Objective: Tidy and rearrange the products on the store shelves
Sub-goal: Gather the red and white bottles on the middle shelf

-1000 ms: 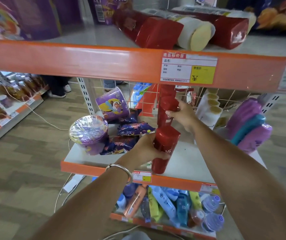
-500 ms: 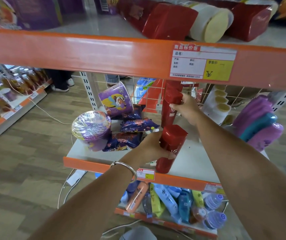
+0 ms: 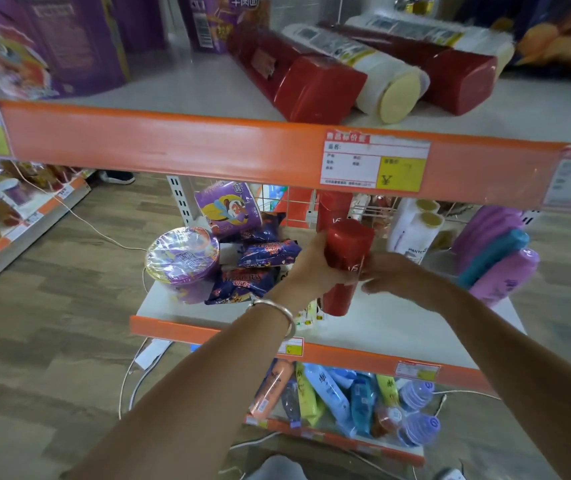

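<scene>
My left hand (image 3: pixel 310 268) grips a red shampoo bottle (image 3: pixel 344 258) from its left side and holds it tilted above the white middle shelf (image 3: pixel 398 327). From the right, my right hand (image 3: pixel 393 271) closes its fingers and thumb on the same bottle. A second red bottle (image 3: pixel 332 207) stands upright just behind, partly hidden by the orange edge of the top shelf (image 3: pixel 173 143). On that top shelf lie two more red bottles (image 3: pixel 318 88) (image 3: pixel 460 81) and a white bottle (image 3: pixel 391 90).
A purple noodle bowl (image 3: pixel 182 258), a purple cup (image 3: pixel 228 209) and dark snack packs (image 3: pixel 266 252) fill the middle shelf's left side. White bottles (image 3: pixel 415 230) and purple and teal bottles (image 3: pixel 498 258) lie to the right. Tubes and bottles (image 3: pixel 329 393) crowd the lower shelf.
My right hand let go of the rear red bottle and came forward onto the bottle in my left hand. My left hand raised that bottle higher.
</scene>
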`<control>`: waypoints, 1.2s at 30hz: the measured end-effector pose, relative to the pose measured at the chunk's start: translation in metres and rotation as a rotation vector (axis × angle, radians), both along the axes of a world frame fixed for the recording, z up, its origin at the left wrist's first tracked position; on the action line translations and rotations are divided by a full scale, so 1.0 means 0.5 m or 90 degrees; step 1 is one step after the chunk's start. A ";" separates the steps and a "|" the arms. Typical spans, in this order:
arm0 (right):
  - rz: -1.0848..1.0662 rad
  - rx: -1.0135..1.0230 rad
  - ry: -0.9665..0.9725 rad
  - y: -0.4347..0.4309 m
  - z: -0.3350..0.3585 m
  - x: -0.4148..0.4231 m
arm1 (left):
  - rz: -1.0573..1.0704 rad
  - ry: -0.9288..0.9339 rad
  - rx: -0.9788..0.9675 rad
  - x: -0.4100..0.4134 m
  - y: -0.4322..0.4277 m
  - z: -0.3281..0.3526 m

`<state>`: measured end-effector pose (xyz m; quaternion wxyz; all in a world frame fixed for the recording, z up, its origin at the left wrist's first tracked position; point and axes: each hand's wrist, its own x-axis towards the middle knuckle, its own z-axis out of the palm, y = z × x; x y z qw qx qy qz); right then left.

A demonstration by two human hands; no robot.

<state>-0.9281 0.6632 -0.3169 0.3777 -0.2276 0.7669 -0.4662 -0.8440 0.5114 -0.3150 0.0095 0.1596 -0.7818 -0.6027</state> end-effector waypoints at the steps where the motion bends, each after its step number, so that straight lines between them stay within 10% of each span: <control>1: 0.032 0.017 0.028 0.003 -0.004 0.008 | -0.010 0.013 0.004 -0.013 0.001 0.005; 12: -0.172 0.055 0.417 -0.117 -0.075 -0.068 | 0.085 0.034 -0.202 -0.131 -0.015 -0.027; 36: -0.292 0.046 0.273 -0.185 -0.119 -0.085 | 0.149 0.022 -0.174 -0.153 -0.068 -0.089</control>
